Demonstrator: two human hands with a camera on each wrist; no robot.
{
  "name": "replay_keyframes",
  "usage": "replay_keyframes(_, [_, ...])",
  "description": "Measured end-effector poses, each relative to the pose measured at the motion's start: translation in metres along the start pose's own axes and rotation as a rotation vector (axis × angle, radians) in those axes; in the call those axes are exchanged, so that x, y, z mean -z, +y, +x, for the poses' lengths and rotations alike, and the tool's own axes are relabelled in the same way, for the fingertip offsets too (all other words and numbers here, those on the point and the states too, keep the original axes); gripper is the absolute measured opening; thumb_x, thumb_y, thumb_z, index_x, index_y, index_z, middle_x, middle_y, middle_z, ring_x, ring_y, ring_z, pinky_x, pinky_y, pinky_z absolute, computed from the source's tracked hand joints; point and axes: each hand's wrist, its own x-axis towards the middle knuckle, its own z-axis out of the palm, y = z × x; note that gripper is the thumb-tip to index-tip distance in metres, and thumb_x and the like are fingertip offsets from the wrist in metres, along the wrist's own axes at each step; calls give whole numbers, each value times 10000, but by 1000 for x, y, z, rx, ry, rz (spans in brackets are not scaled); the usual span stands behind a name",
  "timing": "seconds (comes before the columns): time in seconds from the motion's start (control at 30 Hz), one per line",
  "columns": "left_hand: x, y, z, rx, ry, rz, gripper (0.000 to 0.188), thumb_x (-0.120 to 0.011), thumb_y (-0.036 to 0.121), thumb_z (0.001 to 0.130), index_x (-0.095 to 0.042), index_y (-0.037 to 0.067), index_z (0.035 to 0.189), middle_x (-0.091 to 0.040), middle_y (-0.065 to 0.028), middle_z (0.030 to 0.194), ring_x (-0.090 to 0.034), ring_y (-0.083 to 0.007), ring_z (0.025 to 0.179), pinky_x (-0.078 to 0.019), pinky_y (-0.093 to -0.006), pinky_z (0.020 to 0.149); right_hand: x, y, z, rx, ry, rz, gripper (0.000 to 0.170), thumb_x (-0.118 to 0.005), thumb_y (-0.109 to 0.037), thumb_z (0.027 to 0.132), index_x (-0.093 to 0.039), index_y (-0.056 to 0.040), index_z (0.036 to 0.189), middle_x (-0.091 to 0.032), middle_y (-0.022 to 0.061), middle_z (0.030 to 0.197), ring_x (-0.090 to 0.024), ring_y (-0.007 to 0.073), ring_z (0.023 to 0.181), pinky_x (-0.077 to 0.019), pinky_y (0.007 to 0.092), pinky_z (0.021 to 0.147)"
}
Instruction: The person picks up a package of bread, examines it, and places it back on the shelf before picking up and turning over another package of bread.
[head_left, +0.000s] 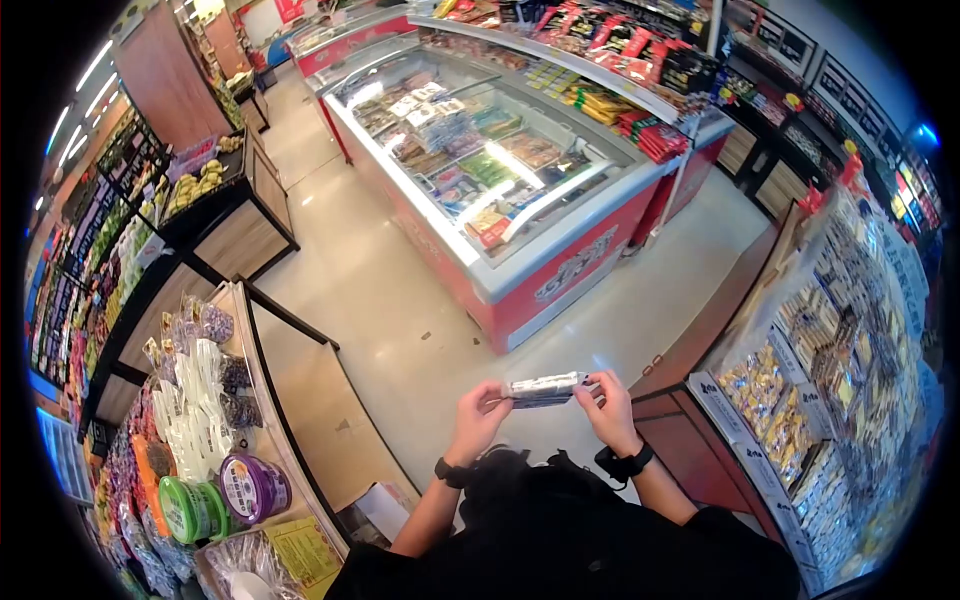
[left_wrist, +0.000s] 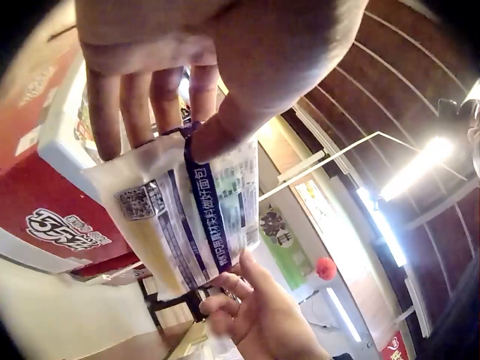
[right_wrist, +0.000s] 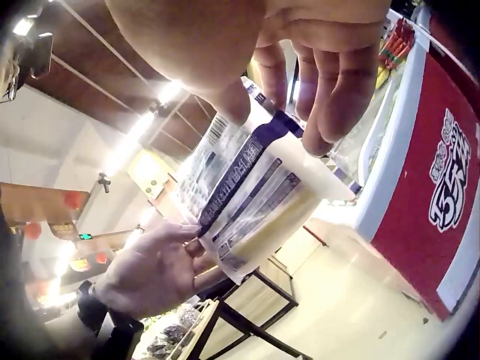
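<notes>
A small packet of bread (head_left: 545, 391), in white and clear wrapping with dark blue print, is held level in front of the chest. My left hand (head_left: 477, 420) pinches one end between thumb and fingers, and my right hand (head_left: 612, 410) pinches the other. In the left wrist view the printed back of the bread packet (left_wrist: 176, 214) shows a QR code, a dark blue strip of lettering and pale yellow contents. The right wrist view shows the same bread packet (right_wrist: 259, 191) stretched between both hands, with the right thumb on its sealed edge.
Ahead stands a red and white chest freezer (head_left: 470, 270) with glass lids. To the right, a display bin (head_left: 690, 450) holds many wrapped snacks. On the left, a wooden shelf (head_left: 290, 440) carries bagged goods, a green tub (head_left: 193, 508) and a purple tub (head_left: 255, 488). Tiled floor (head_left: 390, 330) lies between.
</notes>
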Motion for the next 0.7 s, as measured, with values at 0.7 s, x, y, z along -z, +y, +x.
replay_keyframes(0.7, [174, 103, 138, -522, 163, 575, 204, -698, -91, 682, -707, 35, 842, -694, -132, 1061, -653, -324, 1061, -509, -399, 940, -208, -41, 222, -666, -638, 710, 345, -637, -270, 953, -622, -32, 1203, -651, -2, 964, -568, 54, 793, -422, 190, 621])
